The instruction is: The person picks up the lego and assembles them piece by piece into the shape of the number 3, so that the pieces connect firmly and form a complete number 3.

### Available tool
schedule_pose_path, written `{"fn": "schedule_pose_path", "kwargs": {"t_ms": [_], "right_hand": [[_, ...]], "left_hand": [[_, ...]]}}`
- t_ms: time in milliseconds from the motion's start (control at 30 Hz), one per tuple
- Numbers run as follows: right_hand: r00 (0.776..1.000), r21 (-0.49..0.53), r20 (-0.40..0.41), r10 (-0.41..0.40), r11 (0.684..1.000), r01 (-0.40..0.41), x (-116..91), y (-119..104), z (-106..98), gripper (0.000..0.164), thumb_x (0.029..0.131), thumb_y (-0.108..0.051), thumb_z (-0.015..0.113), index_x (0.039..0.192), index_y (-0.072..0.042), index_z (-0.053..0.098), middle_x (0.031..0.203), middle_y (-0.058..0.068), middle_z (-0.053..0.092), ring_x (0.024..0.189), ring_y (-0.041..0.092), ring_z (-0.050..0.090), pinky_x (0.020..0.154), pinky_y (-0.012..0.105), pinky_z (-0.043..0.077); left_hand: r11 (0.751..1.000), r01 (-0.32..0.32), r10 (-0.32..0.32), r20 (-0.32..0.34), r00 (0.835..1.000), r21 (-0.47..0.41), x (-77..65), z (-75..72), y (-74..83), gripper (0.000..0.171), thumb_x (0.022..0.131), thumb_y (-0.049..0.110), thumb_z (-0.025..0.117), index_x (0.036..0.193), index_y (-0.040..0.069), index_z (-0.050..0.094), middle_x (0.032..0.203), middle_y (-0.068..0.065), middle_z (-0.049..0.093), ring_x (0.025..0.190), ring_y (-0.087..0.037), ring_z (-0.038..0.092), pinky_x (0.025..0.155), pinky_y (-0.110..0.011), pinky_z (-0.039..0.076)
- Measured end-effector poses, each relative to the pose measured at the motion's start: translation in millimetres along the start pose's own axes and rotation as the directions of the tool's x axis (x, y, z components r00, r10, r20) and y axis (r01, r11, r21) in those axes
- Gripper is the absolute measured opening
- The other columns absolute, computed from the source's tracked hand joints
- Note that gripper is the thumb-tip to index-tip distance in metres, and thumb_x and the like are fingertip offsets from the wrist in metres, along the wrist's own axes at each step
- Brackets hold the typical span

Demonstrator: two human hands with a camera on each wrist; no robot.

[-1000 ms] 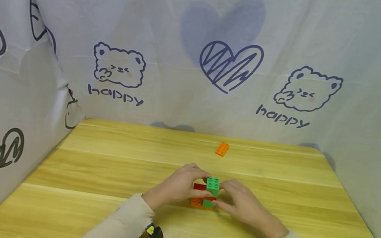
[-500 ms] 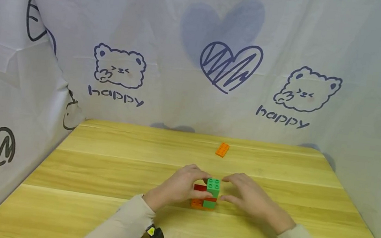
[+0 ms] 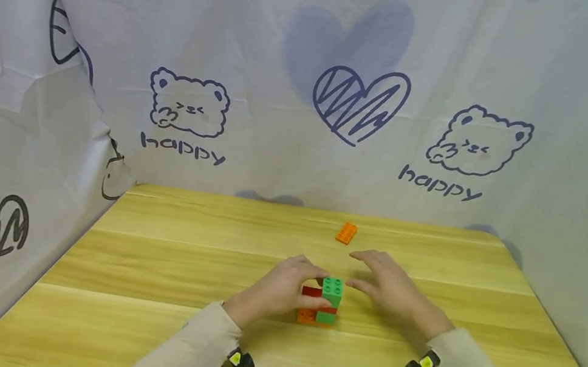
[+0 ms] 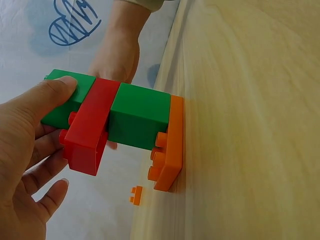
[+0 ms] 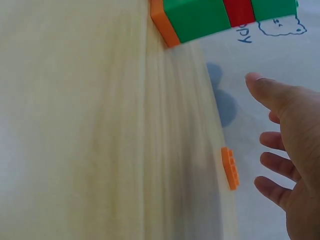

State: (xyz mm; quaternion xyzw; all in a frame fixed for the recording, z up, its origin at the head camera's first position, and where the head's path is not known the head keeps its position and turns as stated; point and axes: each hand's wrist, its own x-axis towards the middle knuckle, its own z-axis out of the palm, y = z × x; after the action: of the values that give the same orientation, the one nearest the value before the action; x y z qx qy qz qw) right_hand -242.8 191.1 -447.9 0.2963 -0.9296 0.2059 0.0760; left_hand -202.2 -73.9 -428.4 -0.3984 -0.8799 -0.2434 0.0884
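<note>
A stack of toy building bricks stands upright on the table. At its bottom lies an orange plate (image 4: 173, 145), with a green brick (image 4: 140, 114) on it. A red brick (image 4: 94, 125) sits above that and overhangs to the left, studs showing. Topmost is another green brick (image 3: 331, 297). My left hand (image 3: 281, 289) pinches this top green brick, thumb on its near side and fingers behind. To the right of the stack, my right hand (image 3: 397, 288) is held apart from it, fingers loosely extended and holding nothing.
A loose orange plate (image 3: 346, 233) lies near the table's (image 3: 184, 225) back edge, beyond the stack. White cloth (image 3: 274, 169) with printed hearts and bears hangs behind the table and along both sides.
My right hand has let go of the stack and moved away, back and to the right. My left hand keeps its hold on the top green brick, and the stack stays in place.
</note>
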Motion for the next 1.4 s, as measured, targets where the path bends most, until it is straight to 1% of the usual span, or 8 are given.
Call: {"fn": "schedule_pose_path", "kwargs": {"t_ms": [200, 400, 667, 800, 900, 1067, 1267, 1400], "right_hand": [[0.999, 0.004, 0.017, 0.029, 1.0, -0.029, 12, 8, 3, 0.062, 0.091, -0.043, 0.069, 0.141, -0.013, 0.051, 0.14, 0.009, 0.052, 0.128, 0.032, 0.046, 0.106, 0.053, 0.035], [0.999, 0.004, 0.027, 0.032, 0.999, -0.032, 26, 18, 7, 0.061, 0.091, -0.039, 0.069, 0.142, -0.01, 0.05, 0.139, 0.013, 0.052, 0.128, 0.036, 0.045, 0.106, 0.055, 0.034], [0.999, -0.005, 0.037, 0.019, 1.0, -0.019, 43, 37, 11, 0.056, 0.093, -0.034, 0.068, 0.139, -0.006, 0.052, 0.138, 0.018, 0.052, 0.127, 0.039, 0.046, 0.106, 0.056, 0.033], [0.999, -0.011, 0.035, 0.017, 1.0, -0.016, 54, 45, 12, 0.057, 0.093, -0.032, 0.069, 0.14, -0.005, 0.051, 0.138, 0.02, 0.052, 0.126, 0.042, 0.046, 0.105, 0.057, 0.033], [0.999, -0.009, 0.042, 0.032, 0.999, -0.031, 61, 48, 13, 0.058, 0.094, -0.031, 0.068, 0.142, -0.005, 0.049, 0.139, 0.02, 0.05, 0.127, 0.042, 0.045, 0.105, 0.058, 0.033], [0.997, 0.016, 0.052, 0.064, 0.998, -0.065, 71, 51, 15, 0.056, 0.096, -0.028, 0.065, 0.144, -0.007, 0.046, 0.142, 0.019, 0.048, 0.13, 0.041, 0.042, 0.107, 0.058, 0.031], [0.997, 0.013, 0.06, 0.051, 0.999, -0.052, 83, 56, 19, 0.054, 0.095, -0.023, 0.066, 0.142, -0.005, 0.049, 0.139, 0.021, 0.05, 0.126, 0.043, 0.045, 0.106, 0.058, 0.032], [0.995, 0.025, 0.08, 0.056, 0.998, -0.059, 88, 60, 21, 0.053, 0.095, -0.022, 0.065, 0.143, -0.006, 0.049, 0.14, 0.021, 0.049, 0.127, 0.043, 0.045, 0.105, 0.058, 0.032]], "left_hand": [[1.0, 0.003, -0.003, -0.008, 1.0, -0.003, -0.8, -0.4, -1.0, 0.048, 0.086, 0.043, 0.074, 0.119, 0.009, 0.069, 0.107, 0.003, 0.07, 0.097, -0.013, 0.057, 0.087, -0.027, 0.048], [1.0, 0.017, -0.017, 0.0, 1.0, -0.003, -1.7, -1.7, -1.4, 0.05, 0.086, 0.044, 0.074, 0.121, 0.009, 0.069, 0.111, 0.002, 0.069, 0.099, -0.013, 0.058, 0.088, -0.028, 0.048], [1.0, -0.02, 0.02, -0.015, 1.0, -0.006, 0.7, -1.4, -1.4, 0.044, 0.086, 0.043, 0.074, 0.117, 0.011, 0.07, 0.105, 0.005, 0.07, 0.096, -0.013, 0.058, 0.086, -0.026, 0.048], [1.0, -0.013, 0.013, -0.008, 1.0, -0.01, 0.8, -1.4, -2.0, 0.046, 0.086, 0.043, 0.075, 0.118, 0.012, 0.07, 0.106, 0.005, 0.07, 0.097, -0.011, 0.058, 0.085, -0.025, 0.048], [1.0, -0.008, 0.008, -0.001, 1.0, -0.016, 0.8, -1.5, -2.2, 0.047, 0.086, 0.045, 0.074, 0.119, 0.012, 0.07, 0.108, 0.006, 0.069, 0.097, -0.01, 0.058, 0.084, -0.024, 0.048], [1.0, -0.022, 0.022, -0.014, 1.0, -0.009, 0.7, -0.8, -2.8, 0.046, 0.086, 0.045, 0.074, 0.118, 0.012, 0.07, 0.107, 0.006, 0.07, 0.095, -0.011, 0.059, 0.083, -0.022, 0.047], [1.0, -0.023, 0.023, -0.007, 1.0, -0.008, 0.5, 0.5, -3.5, 0.045, 0.086, 0.045, 0.074, 0.117, 0.013, 0.071, 0.109, 0.006, 0.07, 0.095, -0.01, 0.059, 0.083, -0.02, 0.047], [1.0, -0.017, 0.017, 0.001, 1.0, -0.007, -0.1, 0.9, -4.0, 0.045, 0.086, 0.046, 0.073, 0.118, 0.013, 0.071, 0.109, 0.007, 0.07, 0.094, -0.008, 0.058, 0.082, -0.019, 0.046]]}}
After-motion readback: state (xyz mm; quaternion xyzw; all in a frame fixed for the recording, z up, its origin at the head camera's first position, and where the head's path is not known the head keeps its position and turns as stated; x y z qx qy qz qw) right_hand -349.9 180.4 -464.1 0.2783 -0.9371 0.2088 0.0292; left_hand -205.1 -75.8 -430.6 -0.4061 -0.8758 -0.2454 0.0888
